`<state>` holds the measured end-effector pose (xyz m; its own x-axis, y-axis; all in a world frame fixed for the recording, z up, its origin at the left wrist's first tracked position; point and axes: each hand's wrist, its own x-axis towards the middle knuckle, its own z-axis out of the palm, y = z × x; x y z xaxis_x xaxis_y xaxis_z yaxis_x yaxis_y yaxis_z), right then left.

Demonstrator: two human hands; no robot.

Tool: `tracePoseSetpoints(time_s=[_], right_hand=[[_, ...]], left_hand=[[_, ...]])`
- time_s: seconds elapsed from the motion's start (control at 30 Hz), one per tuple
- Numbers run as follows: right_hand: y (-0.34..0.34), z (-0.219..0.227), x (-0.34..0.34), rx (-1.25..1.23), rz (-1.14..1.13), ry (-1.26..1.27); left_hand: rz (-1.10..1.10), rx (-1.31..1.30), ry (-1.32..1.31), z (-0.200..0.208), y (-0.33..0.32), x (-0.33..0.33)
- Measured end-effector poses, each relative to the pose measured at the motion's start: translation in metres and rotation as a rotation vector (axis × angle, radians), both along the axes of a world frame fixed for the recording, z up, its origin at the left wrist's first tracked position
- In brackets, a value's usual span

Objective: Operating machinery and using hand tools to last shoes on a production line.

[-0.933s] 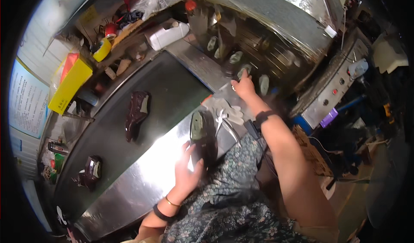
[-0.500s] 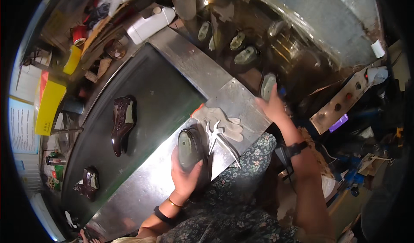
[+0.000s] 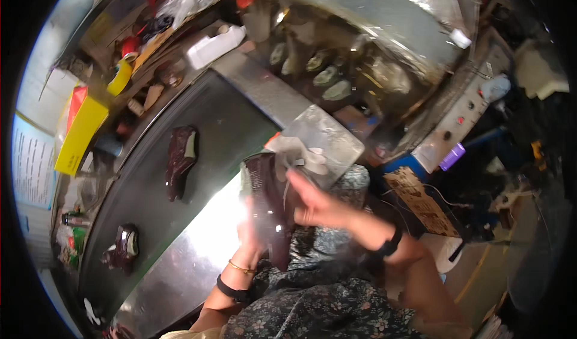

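In front of me is a dark maroon shoe (image 3: 264,186), held near-upright with its toe pointing toward my lap. My left hand (image 3: 247,228) grips it from the left, its fingers partly behind the shoe. At the shoe's right side is my right hand (image 3: 312,204), blurred, with fingers stretched out toward the shoe; whether they touch it I cannot tell. Just beyond lies a pale work glove (image 3: 309,155) with an orange cuff on the metal ledge; the pliers there are mostly hidden. Two more maroon shoes, one farther (image 3: 180,161) and one nearer (image 3: 125,249), lie on the dark belt.
The dark conveyor belt (image 3: 231,110) curves along my left beside a shiny metal ledge (image 3: 174,285). Several pale-green-topped shoe forms (image 3: 336,91) stand inside the machine beyond. A control panel (image 3: 454,119) with knobs is at right; a white jug (image 3: 216,47) and yellow box (image 3: 81,137) stand at left.
My right hand has come back from the shoe form at the machine to the held shoe. The held shoe has turned from showing its pale green top to showing its maroon side.
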<state>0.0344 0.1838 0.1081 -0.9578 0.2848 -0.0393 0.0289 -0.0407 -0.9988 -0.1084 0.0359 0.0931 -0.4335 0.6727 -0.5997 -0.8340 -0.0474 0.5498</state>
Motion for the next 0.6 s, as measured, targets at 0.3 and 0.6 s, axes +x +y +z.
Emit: tracePoseSetpoints(time_s=[0.3,0.6], right_hand=[[-0.02,0.103,0.267,0.416,-1.099,-0.011],[0.094,0.185,0.467,1.022,-1.768,-1.289]], left_hand=[[-0.991,0.488,0.839,0.033,0.001,0.098],[-1.033,0.111,1.178,-0.027,-0.067,0.088]])
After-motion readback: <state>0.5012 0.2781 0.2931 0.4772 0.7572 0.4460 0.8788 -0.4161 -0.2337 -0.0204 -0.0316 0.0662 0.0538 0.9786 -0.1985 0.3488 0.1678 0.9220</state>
